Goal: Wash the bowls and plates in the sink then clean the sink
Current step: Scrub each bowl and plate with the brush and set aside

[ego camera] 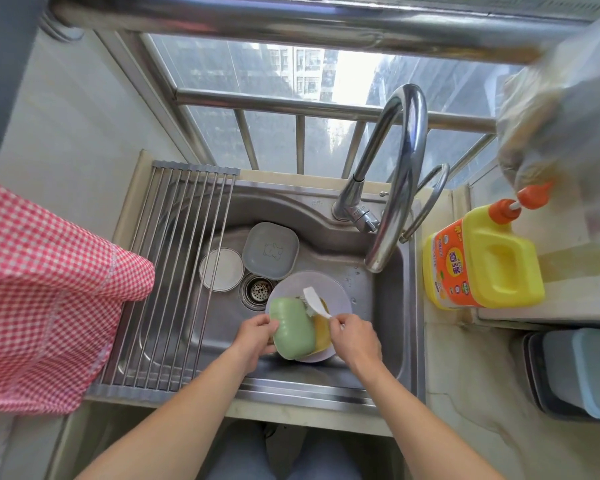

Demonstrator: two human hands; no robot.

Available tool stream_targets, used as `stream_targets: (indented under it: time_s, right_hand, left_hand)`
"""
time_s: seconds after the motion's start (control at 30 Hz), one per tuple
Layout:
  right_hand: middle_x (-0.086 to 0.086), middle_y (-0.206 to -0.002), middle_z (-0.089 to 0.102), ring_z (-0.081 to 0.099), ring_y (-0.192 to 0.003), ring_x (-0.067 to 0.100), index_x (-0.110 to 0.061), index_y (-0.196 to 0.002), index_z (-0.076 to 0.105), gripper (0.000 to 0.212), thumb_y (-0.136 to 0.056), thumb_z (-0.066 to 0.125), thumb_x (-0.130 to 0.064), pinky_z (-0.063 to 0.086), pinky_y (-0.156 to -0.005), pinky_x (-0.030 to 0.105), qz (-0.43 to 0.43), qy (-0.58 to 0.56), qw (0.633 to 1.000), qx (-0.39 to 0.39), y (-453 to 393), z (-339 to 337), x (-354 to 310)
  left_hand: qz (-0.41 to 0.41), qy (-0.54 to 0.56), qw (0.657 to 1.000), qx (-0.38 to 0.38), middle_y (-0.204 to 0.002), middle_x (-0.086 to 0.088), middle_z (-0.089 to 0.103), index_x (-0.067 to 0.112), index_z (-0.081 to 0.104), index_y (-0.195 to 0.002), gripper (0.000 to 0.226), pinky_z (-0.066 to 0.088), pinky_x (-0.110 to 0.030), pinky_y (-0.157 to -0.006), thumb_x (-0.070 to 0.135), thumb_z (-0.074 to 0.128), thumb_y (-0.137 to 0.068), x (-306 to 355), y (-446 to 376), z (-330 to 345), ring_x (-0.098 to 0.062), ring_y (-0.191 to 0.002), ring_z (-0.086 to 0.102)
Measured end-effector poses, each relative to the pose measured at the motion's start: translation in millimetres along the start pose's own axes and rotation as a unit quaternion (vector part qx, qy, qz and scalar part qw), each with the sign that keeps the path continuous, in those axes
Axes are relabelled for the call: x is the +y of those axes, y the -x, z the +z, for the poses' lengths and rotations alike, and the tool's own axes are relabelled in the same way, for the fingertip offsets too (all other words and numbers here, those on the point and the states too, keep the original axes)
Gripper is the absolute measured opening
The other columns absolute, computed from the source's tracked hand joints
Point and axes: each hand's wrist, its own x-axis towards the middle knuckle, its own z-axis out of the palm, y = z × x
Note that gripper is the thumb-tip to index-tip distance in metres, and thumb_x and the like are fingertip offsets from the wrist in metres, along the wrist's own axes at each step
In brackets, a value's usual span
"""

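Note:
In the steel sink (pixel 378 327) my left hand (pixel 255 336) grips a green square bowl (pixel 291 329) tilted on its side. Beside it my right hand (pixel 354 336) pinches the handle of a white spoon (pixel 315 301) whose head points up-left. Both are above a round pale plate (pixel 333 289), with a yellow item (pixel 322 336) partly hidden between bowl and hand. A grey square bowl (pixel 270 251) and a small white round plate (pixel 221 269) lie at the back of the basin near the drain (pixel 258 291).
A roll-up metal drying rack (pixel 174 271) covers the sink's left part. The curved tap (pixel 400 174) arches over the right side. A yellow detergent bottle (pixel 485 258) stands on the right counter, stacked tubs (pixel 582 372) further right. A red checked cloth (pixel 45 296) hangs at left.

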Motion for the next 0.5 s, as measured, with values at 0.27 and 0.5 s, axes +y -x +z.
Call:
stream_targets:
  time_s: [0.27, 0.5]
  right_hand:
    - [-0.003, -0.078, 0.070, 0.064, -0.081, 0.026, -0.029, -0.089, 0.072, 0.033, -0.091, 0.046, -0.049, 0.057, -0.073, 0.037, -0.025, -0.024, 0.999, -0.040, 9, -6, 12]
    - [-0.005, -0.082, 0.072, 0.065, -0.082, 0.024, -0.040, -0.106, 0.072, 0.034, -0.093, 0.046, -0.057, 0.055, -0.072, 0.037, -0.122, -0.022, 0.992, -0.001, 22, -4, -7]
  left_hand:
    - [-0.015, 0.081, 0.997, 0.008, -0.091, -0.008, 0.071, 0.011, 0.063, -0.105, 0.017, 0.059, -0.027, -0.053, 0.007, 0.047, -0.105, 9, 6, -9, -0.017, -0.074, 0.069]
    - [0.038, 0.037, 0.997, -0.050, -0.094, -0.011, 0.073, 0.000, 0.064, -0.115, 0.022, 0.062, -0.029, -0.069, -0.007, 0.053, -0.097, 18, 9, -4, -0.019, -0.078, 0.072]
